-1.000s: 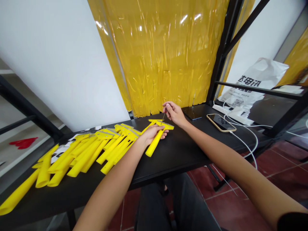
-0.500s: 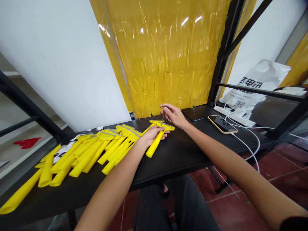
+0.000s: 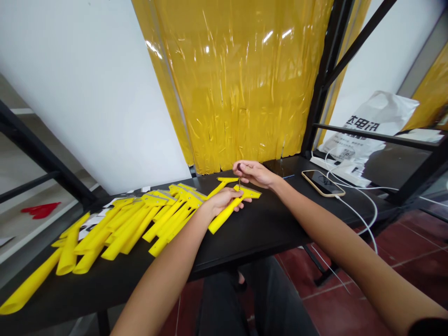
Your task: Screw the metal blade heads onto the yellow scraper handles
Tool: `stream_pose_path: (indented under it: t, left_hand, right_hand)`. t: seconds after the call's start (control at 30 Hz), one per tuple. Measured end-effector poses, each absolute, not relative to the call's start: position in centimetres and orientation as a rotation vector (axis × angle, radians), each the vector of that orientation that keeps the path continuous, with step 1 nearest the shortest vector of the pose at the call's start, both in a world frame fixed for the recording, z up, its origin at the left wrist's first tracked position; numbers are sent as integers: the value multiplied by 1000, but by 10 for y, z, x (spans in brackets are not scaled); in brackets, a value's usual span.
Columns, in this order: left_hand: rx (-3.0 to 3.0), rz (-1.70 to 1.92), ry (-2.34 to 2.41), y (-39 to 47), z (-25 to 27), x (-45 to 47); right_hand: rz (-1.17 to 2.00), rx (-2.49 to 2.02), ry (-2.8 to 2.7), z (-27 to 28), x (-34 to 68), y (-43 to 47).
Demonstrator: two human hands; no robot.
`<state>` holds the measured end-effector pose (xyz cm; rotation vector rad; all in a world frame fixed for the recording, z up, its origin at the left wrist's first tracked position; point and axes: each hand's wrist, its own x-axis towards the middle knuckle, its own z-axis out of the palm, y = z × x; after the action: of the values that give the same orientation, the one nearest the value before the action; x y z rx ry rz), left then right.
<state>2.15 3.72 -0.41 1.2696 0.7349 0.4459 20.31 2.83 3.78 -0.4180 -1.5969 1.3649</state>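
Closed around the neck of a yellow scraper (image 3: 221,220), my left hand (image 3: 225,199) keeps it just above the black table. The scraper's handle points down toward me and its wide head faces right. My right hand (image 3: 256,173) grips the dark handle of a screwdriver (image 3: 239,182) from above. The thin shaft stands nearly upright, its tip down at the scraper's head; the exact contact point is too small to tell. Another yellow scraper (image 3: 217,187) lies just behind my left hand, partly hidden by it.
Several yellow scrapers (image 3: 131,224) lie heaped on the left of the black table (image 3: 266,224), over some white paper. To the right are a phone (image 3: 322,182) with a white cable (image 3: 360,219), a power strip (image 3: 339,171) and a white plastic bag (image 3: 371,123). Black frame posts (image 3: 324,79) rise behind.
The held scraper has turned slightly and its head has shifted right and down. My right hand has lowered a little and its fingers have curled more tightly round the screwdriver handle.
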Motion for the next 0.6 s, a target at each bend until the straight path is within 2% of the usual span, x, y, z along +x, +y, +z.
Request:
stream_pose_path:
  t: [0.3,0.6]
  left_hand:
    - [1158,505,760,38,-2,23]
    - [1066,496,709,41,-3,23]
  right_hand:
    - [1163,-510,-1434,31,194,37]
    - [1144,-538,-1331,31,192,38]
